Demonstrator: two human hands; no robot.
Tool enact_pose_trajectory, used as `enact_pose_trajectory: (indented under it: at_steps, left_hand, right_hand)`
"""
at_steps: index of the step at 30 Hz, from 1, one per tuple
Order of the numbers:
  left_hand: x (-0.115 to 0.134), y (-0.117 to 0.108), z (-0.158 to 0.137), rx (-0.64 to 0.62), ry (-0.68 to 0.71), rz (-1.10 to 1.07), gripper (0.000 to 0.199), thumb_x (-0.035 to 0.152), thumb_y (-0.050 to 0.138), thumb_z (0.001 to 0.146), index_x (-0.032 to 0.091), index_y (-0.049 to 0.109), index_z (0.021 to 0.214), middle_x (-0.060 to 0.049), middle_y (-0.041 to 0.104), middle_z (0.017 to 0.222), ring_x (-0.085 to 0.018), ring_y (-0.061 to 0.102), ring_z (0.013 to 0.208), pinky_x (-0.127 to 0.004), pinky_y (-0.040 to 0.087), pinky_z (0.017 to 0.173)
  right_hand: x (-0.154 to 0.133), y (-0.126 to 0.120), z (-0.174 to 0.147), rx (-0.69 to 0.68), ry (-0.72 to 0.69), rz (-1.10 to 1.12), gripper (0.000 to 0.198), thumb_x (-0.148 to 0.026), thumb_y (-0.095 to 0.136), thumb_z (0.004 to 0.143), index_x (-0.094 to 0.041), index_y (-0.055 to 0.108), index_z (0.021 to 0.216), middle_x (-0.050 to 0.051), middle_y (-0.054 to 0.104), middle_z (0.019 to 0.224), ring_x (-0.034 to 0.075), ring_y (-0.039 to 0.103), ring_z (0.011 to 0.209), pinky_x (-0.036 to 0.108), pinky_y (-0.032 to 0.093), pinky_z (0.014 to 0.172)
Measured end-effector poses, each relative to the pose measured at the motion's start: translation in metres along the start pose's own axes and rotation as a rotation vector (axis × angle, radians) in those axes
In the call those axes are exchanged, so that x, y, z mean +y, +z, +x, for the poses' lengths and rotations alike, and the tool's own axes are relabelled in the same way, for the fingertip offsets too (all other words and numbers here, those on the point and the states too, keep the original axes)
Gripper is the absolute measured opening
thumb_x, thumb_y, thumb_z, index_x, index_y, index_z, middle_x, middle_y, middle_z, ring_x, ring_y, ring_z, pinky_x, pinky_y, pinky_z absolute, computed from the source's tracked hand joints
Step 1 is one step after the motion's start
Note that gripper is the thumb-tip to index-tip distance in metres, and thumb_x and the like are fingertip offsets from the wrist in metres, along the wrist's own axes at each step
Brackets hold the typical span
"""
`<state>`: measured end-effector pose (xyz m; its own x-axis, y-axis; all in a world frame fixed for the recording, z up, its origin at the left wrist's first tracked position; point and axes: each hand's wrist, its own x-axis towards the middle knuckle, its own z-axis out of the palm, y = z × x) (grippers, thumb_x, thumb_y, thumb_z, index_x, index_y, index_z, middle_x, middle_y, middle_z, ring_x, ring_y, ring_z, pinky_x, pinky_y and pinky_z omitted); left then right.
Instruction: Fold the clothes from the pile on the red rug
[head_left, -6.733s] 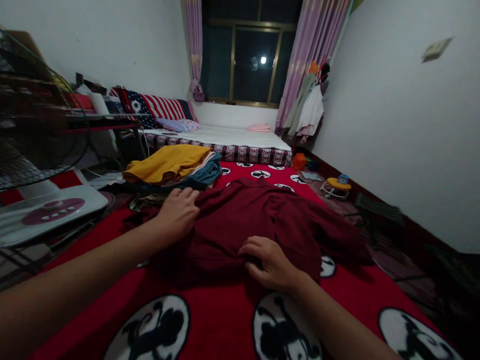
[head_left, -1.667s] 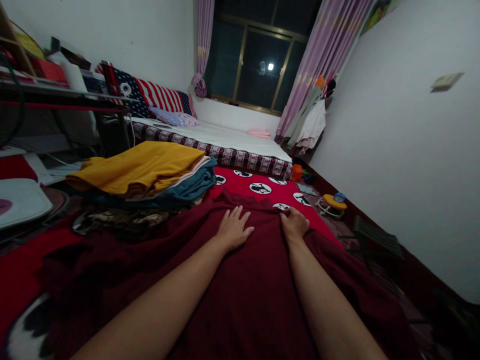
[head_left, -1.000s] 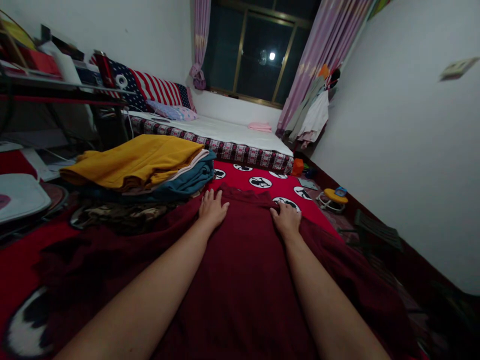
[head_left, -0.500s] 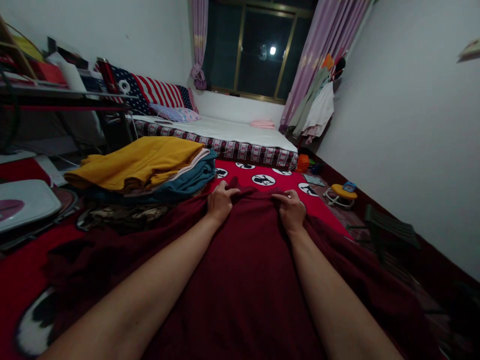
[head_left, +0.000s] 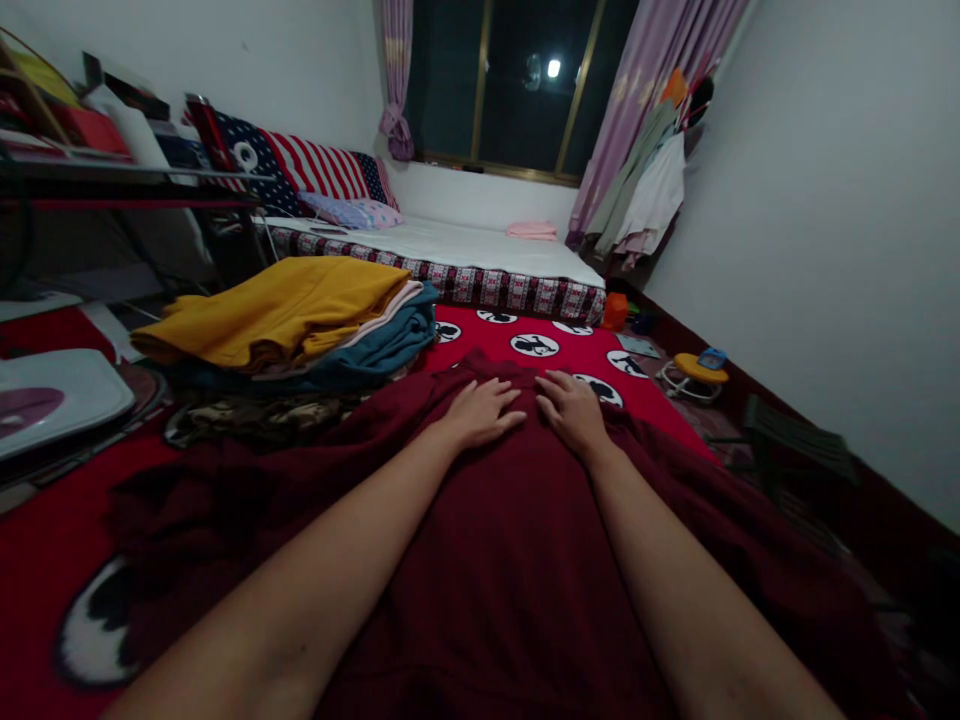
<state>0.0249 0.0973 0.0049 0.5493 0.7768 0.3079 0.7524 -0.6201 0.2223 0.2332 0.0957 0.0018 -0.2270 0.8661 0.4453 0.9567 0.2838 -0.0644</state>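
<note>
A dark maroon garment [head_left: 517,560] lies spread over the red patterned blanket [head_left: 480,330] in front of me; its exact kind I cannot make out. My left hand [head_left: 484,412] rests flat on the garment's far part, fingers stretched out. Close beside it, my right hand [head_left: 574,410] lies on the same cloth with its fingers extended too. Neither hand grips anything. Left of my hands sits a pile of folded clothes, with a yellow garment [head_left: 285,310] on top and a teal one [head_left: 390,345] beneath.
A camouflage cloth [head_left: 262,415] lies below the pile. At the left are a white stool seat [head_left: 67,395] and a cluttered desk [head_left: 135,172]. A bed [head_left: 450,245] stands at the back. Along the right wall are a yellow stool [head_left: 699,368] and a dark folding stool [head_left: 799,440].
Both hands have let go of the pinched far edge of the maroon garment and now lie flat on it, fingers straightened. The hands have come slightly closer together.
</note>
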Motion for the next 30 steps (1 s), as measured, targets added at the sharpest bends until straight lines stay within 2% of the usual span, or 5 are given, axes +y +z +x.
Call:
enact_pose_trajectory:
  at_steps: [3, 8, 15, 23, 30]
  left_hand:
    - [0.005, 0.007, -0.002, -0.151, -0.087, 0.055, 0.065, 0.064, 0.027, 0.092, 0.030, 0.033, 0.147, -0.003, 0.023, 0.158, -0.026, 0.016, 0.146, -0.052, 0.016, 0.116]
    - [0.012, 0.009, -0.003, -0.163, -0.179, 0.092, 0.065, 0.066, 0.022, 0.091, 0.034, 0.029, 0.148, -0.003, 0.016, 0.160, -0.028, 0.011, 0.147, -0.055, 0.011, 0.116]
    - [0.037, -0.004, -0.035, -0.255, -0.296, 0.039, 0.072, 0.065, 0.023, 0.090, 0.026, 0.023, 0.151, -0.009, 0.008, 0.160, -0.033, 0.004, 0.147, -0.055, 0.006, 0.116]
    - [0.065, -0.021, -0.096, -0.284, -0.294, -0.007, 0.079, 0.069, 0.028, 0.087, 0.024, 0.023, 0.151, -0.009, 0.005, 0.160, -0.032, 0.000, 0.147, -0.054, 0.003, 0.116]
    - [0.091, -0.036, -0.164, -0.302, -0.131, -0.036, 0.081, 0.066, 0.031, 0.089, 0.016, 0.023, 0.151, -0.014, 0.007, 0.159, -0.032, 0.002, 0.147, -0.051, 0.006, 0.117]
  right_hand:
    - [-0.002, 0.007, -0.001, -0.220, 0.048, -0.039, 0.053, -0.044, 0.032, 0.097, -0.023, 0.039, 0.145, 0.006, 0.035, 0.153, 0.027, 0.027, 0.141, 0.052, 0.024, 0.111]
    - [-0.006, 0.008, -0.002, -0.278, 0.115, -0.138, 0.056, -0.048, 0.024, 0.098, -0.026, 0.030, 0.149, 0.005, 0.026, 0.157, 0.026, 0.019, 0.145, 0.053, 0.019, 0.113]
    - [-0.025, -0.003, -0.012, -0.426, 0.332, -0.113, 0.064, -0.055, 0.017, 0.097, -0.025, 0.015, 0.153, 0.010, 0.008, 0.160, 0.029, 0.005, 0.147, 0.055, 0.012, 0.114]
    - [-0.058, -0.032, -0.069, -0.451, 0.396, -0.097, 0.063, -0.058, 0.015, 0.095, -0.030, 0.015, 0.152, 0.009, 0.009, 0.161, 0.033, 0.007, 0.146, 0.065, 0.012, 0.109]
    - [-0.108, -0.043, -0.116, -0.295, 0.407, -0.252, 0.059, -0.043, 0.032, 0.096, -0.011, 0.039, 0.144, 0.026, 0.034, 0.148, 0.043, 0.032, 0.135, 0.061, 0.027, 0.102]
